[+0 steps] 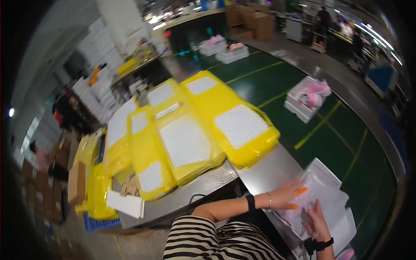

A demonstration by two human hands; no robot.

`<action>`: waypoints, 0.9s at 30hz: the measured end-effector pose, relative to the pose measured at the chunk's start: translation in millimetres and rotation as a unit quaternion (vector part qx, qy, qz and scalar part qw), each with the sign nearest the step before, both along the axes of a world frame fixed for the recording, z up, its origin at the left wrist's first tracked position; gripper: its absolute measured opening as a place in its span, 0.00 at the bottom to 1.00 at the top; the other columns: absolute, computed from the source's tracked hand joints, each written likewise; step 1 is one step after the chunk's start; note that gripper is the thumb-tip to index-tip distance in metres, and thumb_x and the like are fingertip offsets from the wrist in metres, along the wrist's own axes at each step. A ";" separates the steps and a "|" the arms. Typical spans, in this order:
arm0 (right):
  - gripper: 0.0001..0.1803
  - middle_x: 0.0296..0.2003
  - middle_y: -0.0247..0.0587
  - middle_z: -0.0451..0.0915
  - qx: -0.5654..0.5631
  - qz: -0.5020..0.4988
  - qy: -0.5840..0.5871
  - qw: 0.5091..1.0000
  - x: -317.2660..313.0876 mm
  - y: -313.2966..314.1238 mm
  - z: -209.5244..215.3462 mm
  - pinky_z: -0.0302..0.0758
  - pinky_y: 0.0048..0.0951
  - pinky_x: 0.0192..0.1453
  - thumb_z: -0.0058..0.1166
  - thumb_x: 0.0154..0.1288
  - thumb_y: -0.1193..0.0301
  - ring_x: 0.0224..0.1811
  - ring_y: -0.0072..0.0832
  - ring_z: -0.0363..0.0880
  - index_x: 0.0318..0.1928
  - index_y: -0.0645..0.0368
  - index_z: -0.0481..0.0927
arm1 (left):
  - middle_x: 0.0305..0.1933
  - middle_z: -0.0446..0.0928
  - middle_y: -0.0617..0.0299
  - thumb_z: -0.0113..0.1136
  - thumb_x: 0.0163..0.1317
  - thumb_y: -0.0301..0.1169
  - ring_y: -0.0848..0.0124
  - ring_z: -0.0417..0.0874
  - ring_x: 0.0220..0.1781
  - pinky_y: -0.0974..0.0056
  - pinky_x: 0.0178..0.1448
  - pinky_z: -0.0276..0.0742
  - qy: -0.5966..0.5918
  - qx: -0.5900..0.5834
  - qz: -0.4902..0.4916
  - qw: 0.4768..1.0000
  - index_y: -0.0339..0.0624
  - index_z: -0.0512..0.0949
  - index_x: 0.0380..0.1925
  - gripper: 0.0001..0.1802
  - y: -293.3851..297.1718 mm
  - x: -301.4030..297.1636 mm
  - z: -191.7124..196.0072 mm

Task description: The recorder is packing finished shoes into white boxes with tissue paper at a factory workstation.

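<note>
My left hand point(284, 196) reaches over a white box point(321, 170), with orange covers on two fingertips. Its fingers are stretched out and lie at the near left side of the thin white paper point(331, 197) in the box. My right hand point(318, 222) is at the near side of the same paper, fingers apart and pointing up. Something pale pink shows faintly through the paper between the hands; its shape is too blurred to tell. Neither hand visibly grips anything. A white flap point(346, 232) sticks out to the right of my right hand.
Large yellow-wrapped packs point(255, 149) with white panels cover the metal table point(208, 184) on the left. A green conveyor belt point(333, 145) with yellow lines carries white boxes of pink shoes point(311, 99). A small white carton point(125, 203) stands at the table's near left corner.
</note>
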State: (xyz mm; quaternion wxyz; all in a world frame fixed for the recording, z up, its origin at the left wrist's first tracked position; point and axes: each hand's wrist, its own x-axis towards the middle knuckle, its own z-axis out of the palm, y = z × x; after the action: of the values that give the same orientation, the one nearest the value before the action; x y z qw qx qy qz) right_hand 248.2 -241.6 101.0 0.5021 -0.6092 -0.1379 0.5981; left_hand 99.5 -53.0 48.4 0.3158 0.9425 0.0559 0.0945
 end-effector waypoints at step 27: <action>0.34 0.72 0.54 0.56 -0.347 -0.267 -0.727 0.529 90.4 -259.5 -39.2 0.51 0.54 0.75 0.61 0.59 0.63 0.73 0.57 0.54 0.65 0.56 0.68 | 0.74 0.51 0.32 0.63 0.61 0.42 0.40 0.57 0.74 0.54 0.76 0.55 0.019 -0.053 -0.020 0.998 0.36 0.61 0.69 0.40 -20.5 19.3 -0.8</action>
State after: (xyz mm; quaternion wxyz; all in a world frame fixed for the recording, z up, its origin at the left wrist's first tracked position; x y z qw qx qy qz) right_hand 338.6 -501.1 61.8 0.1140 -0.9681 -0.0675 -0.2129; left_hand 118.7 -73.6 47.6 0.3659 0.9270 0.0475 0.0674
